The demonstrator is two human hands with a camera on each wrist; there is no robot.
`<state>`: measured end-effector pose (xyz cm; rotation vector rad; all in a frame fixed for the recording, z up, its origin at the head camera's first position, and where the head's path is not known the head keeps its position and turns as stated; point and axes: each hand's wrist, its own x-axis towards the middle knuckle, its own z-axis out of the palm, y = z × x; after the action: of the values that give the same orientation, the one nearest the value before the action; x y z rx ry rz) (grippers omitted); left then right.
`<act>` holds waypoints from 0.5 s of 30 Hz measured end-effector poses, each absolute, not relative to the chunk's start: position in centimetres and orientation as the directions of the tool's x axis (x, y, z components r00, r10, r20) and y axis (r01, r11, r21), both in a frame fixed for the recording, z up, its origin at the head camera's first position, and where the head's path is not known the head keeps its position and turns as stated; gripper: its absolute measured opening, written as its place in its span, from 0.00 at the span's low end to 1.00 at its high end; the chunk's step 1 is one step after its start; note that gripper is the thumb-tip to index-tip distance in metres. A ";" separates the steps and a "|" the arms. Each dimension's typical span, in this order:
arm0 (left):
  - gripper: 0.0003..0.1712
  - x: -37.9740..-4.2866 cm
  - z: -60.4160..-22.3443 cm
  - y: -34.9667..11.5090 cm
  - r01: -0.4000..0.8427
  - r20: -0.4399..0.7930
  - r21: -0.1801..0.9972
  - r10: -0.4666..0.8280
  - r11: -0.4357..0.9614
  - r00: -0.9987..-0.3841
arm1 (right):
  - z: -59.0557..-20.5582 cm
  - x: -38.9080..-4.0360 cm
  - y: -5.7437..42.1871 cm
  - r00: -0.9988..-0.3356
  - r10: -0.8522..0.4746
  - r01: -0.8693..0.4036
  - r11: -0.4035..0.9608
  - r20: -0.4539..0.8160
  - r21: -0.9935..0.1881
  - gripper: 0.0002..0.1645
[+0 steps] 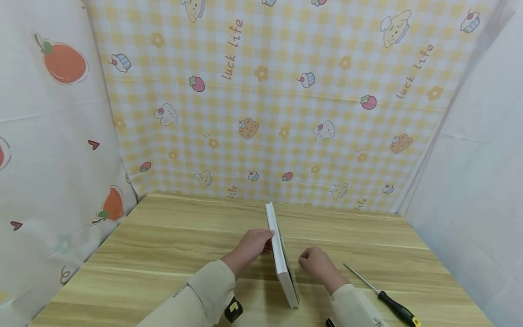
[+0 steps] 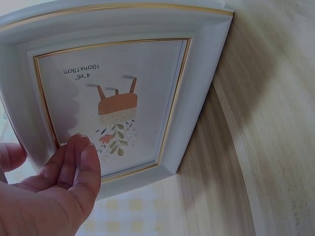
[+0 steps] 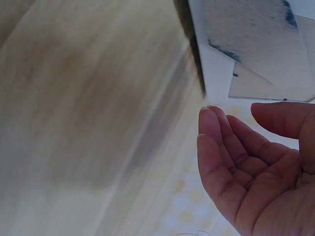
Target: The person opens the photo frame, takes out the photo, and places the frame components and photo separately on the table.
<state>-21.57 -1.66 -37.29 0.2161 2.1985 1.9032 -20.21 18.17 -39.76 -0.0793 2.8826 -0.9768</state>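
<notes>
A white picture frame stands on edge on the table, tilted a little. My left hand grips its side, thumb on the outer edge and fingers against the front. In the left wrist view the frame's front has gold trim and an upside-down plant print marked 4"x6". My right hand is just right of the frame, apart from it, fingers loosely bent and holding nothing. The right wrist view has the frame's back with a grey-brown backing board sitting askew.
A screwdriver with a black and yellow handle lies on the wooden table, right of my right hand. Patterned cloth hangs behind the table, and white cloth hangs along the right side.
</notes>
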 end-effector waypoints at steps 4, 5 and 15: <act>0.20 -21.3 -37.2 -2.1 -0.037 -0.076 0.988 0.269 0.148 -0.960 | -40.4 -20.3 18.1 -0.993 -0.092 -0.025 0.787 -0.077 -0.616 0.09; 0.19 -21.3 -37.2 -2.2 -0.037 -0.076 0.989 0.271 0.146 -0.960 | -40.5 -20.2 18.0 -0.992 -0.097 -0.030 0.783 -0.076 -0.621 0.09; 0.19 -20.9 -37.1 -3.0 -0.037 -0.073 0.992 0.305 0.124 -0.949 | -41.2 -20.2 17.5 -0.988 -0.123 -0.039 0.771 -0.089 -0.635 0.09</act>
<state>-20.86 -3.03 -37.13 0.2639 2.1444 1.9043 -20.16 17.46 -41.16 -0.1300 2.8376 -1.0134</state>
